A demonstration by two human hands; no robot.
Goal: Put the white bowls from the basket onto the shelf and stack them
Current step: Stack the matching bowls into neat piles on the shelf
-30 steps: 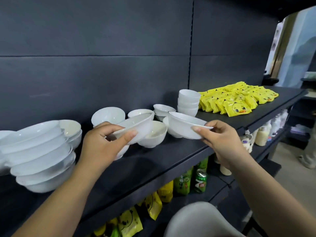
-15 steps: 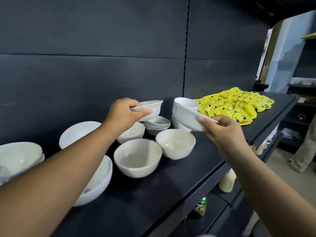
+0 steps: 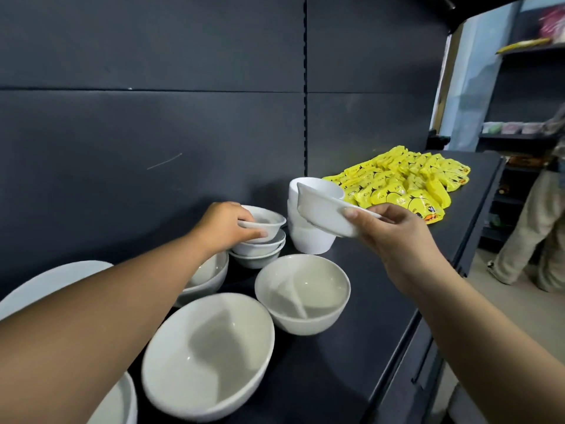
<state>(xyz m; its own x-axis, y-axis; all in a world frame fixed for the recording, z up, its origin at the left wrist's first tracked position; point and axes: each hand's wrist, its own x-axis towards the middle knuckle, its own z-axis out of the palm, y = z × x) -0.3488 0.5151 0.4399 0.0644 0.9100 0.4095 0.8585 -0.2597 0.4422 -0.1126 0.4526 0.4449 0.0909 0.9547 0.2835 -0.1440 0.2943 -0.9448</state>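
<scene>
Now the left hand (image 3: 223, 224) pinches a small bowl (image 3: 266, 222) atop a low pile (image 3: 260, 252) just left of the tall stack (image 3: 308, 241); the right hand (image 3: 394, 234) has its grip on a tilted bowl (image 3: 324, 215) before that stack.

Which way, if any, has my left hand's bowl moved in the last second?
Yes. The bowl in the left hand has come down onto the small stack beside the tall cups; half a second ago it was held above that stack.
</scene>
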